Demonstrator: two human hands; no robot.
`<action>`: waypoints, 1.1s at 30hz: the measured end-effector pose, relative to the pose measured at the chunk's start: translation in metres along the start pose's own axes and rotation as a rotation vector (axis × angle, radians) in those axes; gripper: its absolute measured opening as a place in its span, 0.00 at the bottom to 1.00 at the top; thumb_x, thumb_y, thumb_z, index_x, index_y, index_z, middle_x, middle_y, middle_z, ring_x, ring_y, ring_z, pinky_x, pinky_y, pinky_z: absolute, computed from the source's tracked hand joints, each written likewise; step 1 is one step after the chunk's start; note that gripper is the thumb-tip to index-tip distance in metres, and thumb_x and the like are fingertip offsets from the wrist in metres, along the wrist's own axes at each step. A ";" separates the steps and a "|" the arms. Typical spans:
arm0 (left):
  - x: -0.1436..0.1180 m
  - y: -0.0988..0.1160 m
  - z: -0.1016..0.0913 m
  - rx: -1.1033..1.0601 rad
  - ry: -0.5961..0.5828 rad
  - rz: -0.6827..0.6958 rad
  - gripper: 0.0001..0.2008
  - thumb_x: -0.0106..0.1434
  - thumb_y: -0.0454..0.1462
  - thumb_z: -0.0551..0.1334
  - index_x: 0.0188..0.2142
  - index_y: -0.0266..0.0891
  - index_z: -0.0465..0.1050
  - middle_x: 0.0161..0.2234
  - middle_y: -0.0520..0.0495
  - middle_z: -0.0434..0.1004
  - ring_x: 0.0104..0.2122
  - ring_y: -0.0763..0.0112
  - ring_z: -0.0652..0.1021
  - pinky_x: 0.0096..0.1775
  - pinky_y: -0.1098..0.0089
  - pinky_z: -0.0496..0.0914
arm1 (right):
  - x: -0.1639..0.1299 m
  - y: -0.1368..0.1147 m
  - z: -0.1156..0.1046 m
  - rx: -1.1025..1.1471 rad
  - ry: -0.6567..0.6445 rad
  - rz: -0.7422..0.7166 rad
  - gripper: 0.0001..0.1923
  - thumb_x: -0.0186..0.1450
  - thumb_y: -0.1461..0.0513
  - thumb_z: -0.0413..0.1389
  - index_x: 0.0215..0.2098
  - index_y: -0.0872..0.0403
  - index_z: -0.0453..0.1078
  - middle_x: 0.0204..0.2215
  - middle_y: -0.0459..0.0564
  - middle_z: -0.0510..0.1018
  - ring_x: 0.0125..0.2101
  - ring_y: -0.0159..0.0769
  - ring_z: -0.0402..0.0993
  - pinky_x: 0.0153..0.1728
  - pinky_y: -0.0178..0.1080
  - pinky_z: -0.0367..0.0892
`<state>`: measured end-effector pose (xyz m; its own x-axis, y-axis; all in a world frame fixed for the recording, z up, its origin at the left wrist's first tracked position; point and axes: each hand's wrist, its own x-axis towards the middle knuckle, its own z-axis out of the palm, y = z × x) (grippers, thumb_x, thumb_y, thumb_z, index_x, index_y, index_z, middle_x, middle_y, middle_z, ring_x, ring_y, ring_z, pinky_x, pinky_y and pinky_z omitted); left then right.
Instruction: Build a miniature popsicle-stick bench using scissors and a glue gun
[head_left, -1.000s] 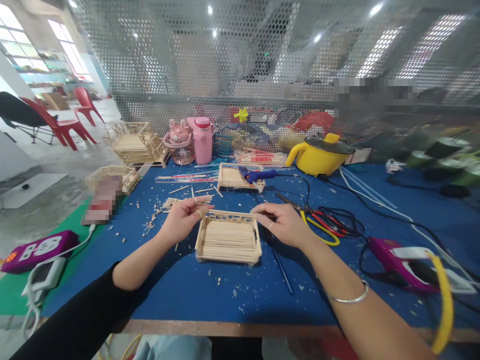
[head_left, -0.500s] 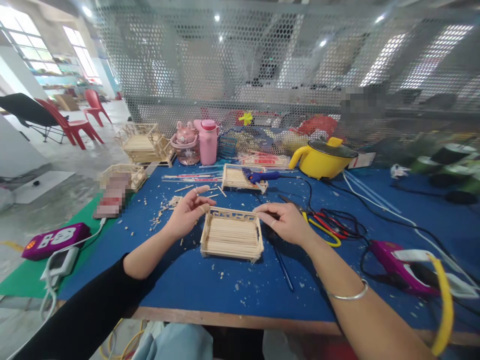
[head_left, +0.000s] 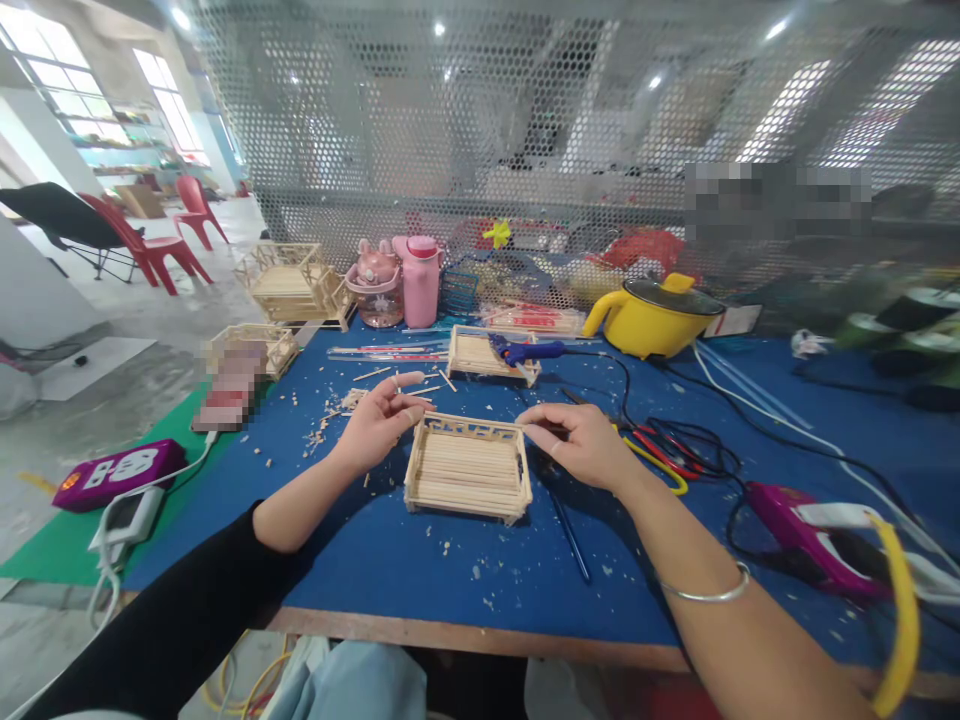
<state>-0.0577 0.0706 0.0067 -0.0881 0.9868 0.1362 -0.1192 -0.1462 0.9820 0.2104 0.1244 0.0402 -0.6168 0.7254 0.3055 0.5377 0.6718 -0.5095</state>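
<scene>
A small tray-like frame of pale wooden sticks (head_left: 469, 470) sits on the blue mat, with slatted floor and low railings. At its far left corner, my left hand (head_left: 379, 425) grips the rail between thumb and fingers; the other fingers are loosely bent. My right hand (head_left: 577, 440) pinches the far right corner, fingertips pressed together. A dark blue pen-like rod (head_left: 570, 540) lies right of the frame, its far end in my right hand's shadow. Beyond the hands, a blue glue gun (head_left: 525, 350) rests on a second stick frame (head_left: 472, 352).
Stick scraps (head_left: 322, 425) litter the mat at left. Pliers with yellow handles (head_left: 660, 465) and coiled black cable lie at right, near a purple power strip (head_left: 802, 540). A yellow pot (head_left: 652, 320), pink jug (head_left: 421, 285) and perforated metal screen (head_left: 525, 130) stand behind.
The view has shifted slightly, so everything sits a little further right. Both hands stay at the same corners of the stick frame, with hardly any movement.
</scene>
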 end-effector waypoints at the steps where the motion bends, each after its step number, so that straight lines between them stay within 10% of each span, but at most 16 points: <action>1: 0.000 0.000 0.001 -0.001 -0.004 0.003 0.27 0.50 0.38 0.67 0.49 0.36 0.64 0.31 0.47 0.79 0.38 0.66 0.78 0.43 0.65 0.68 | 0.000 0.000 0.000 0.000 0.001 0.000 0.10 0.63 0.60 0.52 0.35 0.52 0.75 0.31 0.46 0.81 0.29 0.31 0.75 0.33 0.32 0.67; 16: 0.000 0.000 0.011 0.153 0.028 0.028 0.23 0.50 0.36 0.66 0.46 0.37 0.67 0.28 0.52 0.76 0.27 0.76 0.73 0.32 0.72 0.67 | 0.004 -0.009 0.006 -0.079 0.040 -0.048 0.12 0.64 0.59 0.51 0.36 0.50 0.77 0.34 0.48 0.81 0.34 0.34 0.75 0.36 0.35 0.68; 33: -0.002 0.001 0.003 -0.032 -0.049 -0.037 0.23 0.50 0.35 0.66 0.46 0.37 0.67 0.33 0.48 0.78 0.35 0.69 0.77 0.41 0.67 0.68 | 0.015 -0.012 0.006 -0.106 -0.044 0.026 0.10 0.61 0.62 0.52 0.30 0.50 0.77 0.30 0.42 0.81 0.30 0.33 0.76 0.31 0.32 0.66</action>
<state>-0.0549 0.0689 0.0081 -0.0351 0.9936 0.1071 -0.1532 -0.1113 0.9819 0.1918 0.1265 0.0460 -0.6248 0.7374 0.2567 0.6103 0.6663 -0.4284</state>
